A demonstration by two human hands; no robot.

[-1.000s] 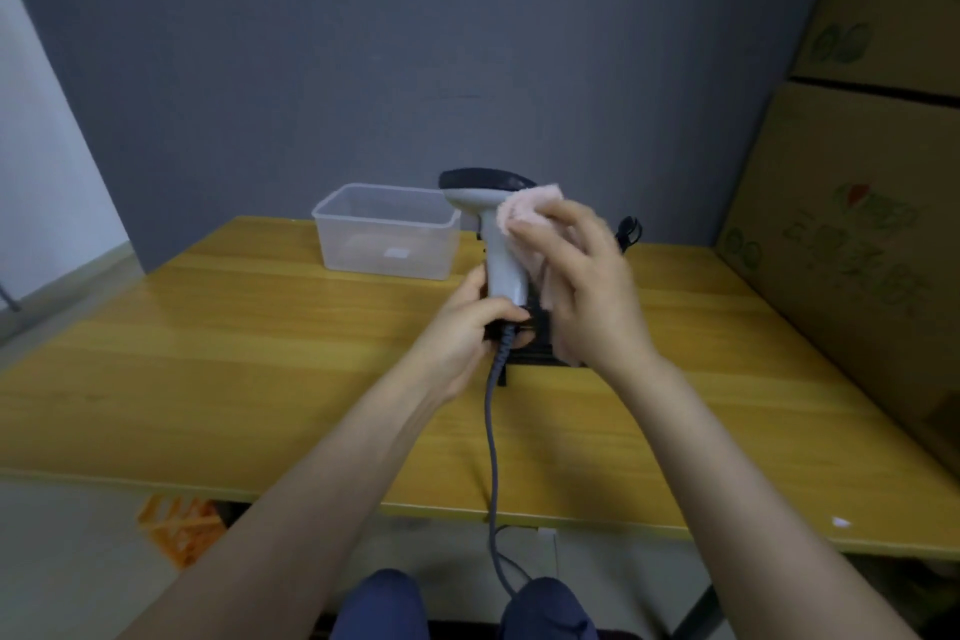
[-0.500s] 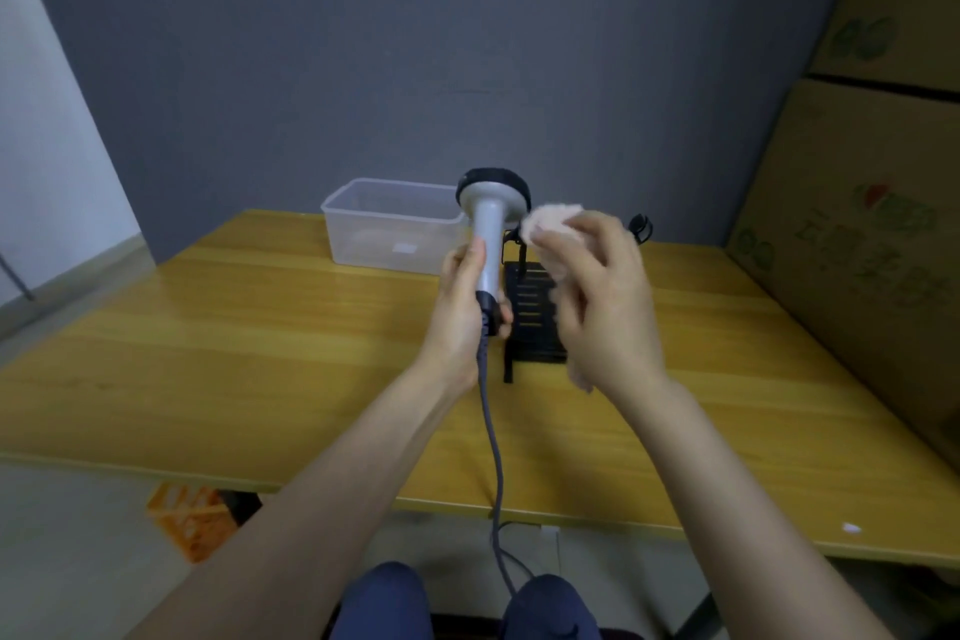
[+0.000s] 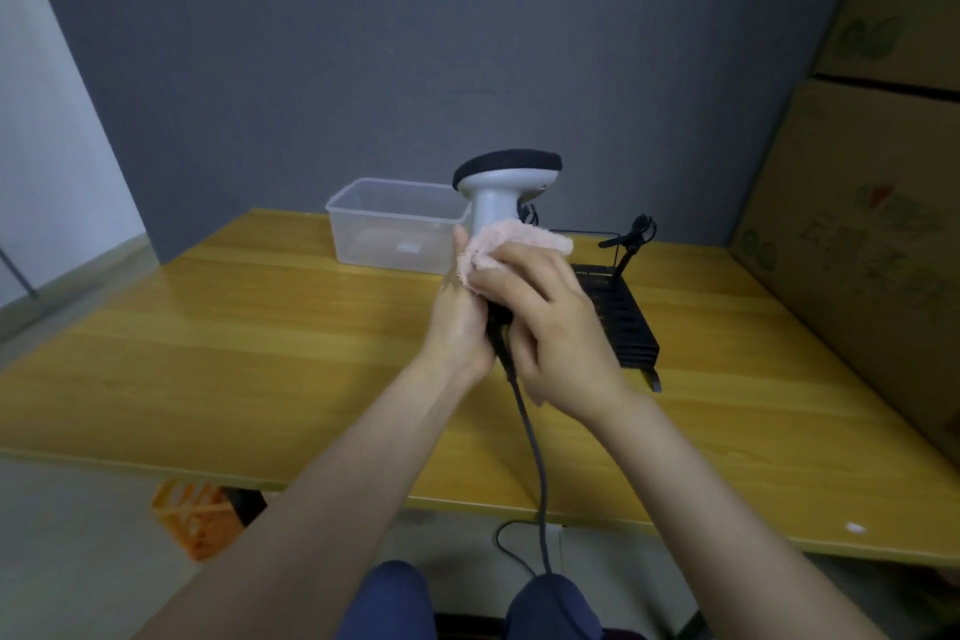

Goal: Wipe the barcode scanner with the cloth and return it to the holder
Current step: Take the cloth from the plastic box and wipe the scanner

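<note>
The white barcode scanner (image 3: pixel 493 192) with a black head stands upright above the wooden table (image 3: pixel 260 353). My left hand (image 3: pixel 460 322) grips the lower part of its handle. My right hand (image 3: pixel 550 327) presses a pink cloth (image 3: pixel 511 244) around the handle, just under the head. The scanner's grey cable (image 3: pixel 532 437) hangs from the handle down past the table's front edge. The black holder (image 3: pixel 623 322) rests on the table right behind my right hand, partly hidden by it.
A clear plastic box (image 3: pixel 395 224) sits at the back of the table, left of the scanner. Large cardboard boxes (image 3: pixel 872 203) line the right side. An orange crate (image 3: pixel 195 517) lies on the floor under the table's front edge.
The scanner's head has turned sideways again. My right hand with the cloth moved from beside the head onto the handle, close against my left hand.
</note>
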